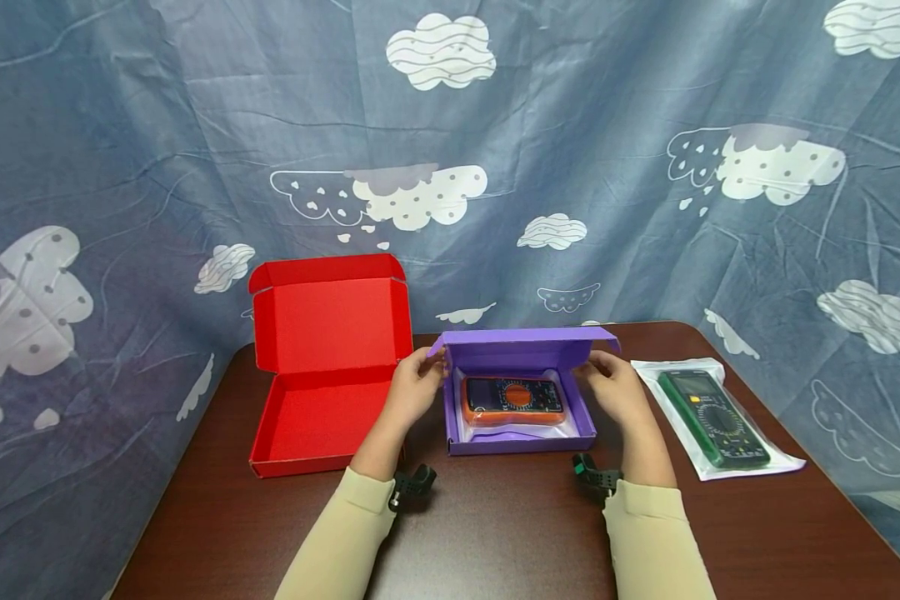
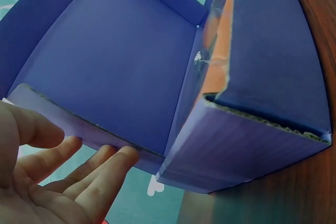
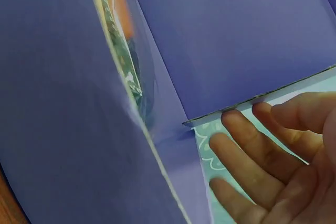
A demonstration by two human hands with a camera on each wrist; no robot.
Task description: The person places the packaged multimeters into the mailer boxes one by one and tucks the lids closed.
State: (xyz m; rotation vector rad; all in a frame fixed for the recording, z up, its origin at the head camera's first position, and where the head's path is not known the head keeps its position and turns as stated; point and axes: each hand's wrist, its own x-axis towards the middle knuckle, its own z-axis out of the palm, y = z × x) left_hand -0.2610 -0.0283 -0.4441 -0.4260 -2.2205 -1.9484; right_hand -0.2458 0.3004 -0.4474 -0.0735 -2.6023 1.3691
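Observation:
A purple cardboard box [image 1: 521,446] stands on the table, its hinged lid [image 1: 521,336] raised and tilted over the tray. Inside lies an orange-cased multimeter [image 1: 513,400] in a clear plastic bag. My left hand [image 1: 418,383] is at the lid's left side. Its fingertips [image 2: 126,153] touch the left side flap [image 2: 89,124], with the fingers loosely bent. At the right, my right hand [image 1: 611,382] has relaxed fingers, and its fingertips [image 3: 231,116] meet the edge of the lid's right side flap [image 3: 252,100]. Neither hand wraps round the cardboard.
A red cardboard box [image 1: 330,417] stands left with its lid upright. To the right, a green-cased multimeter [image 1: 716,421] lies in a white-edged plastic bag [image 1: 783,462]. The brown table [image 1: 487,533] ends at a blue cloud-patterned curtain [image 1: 600,100].

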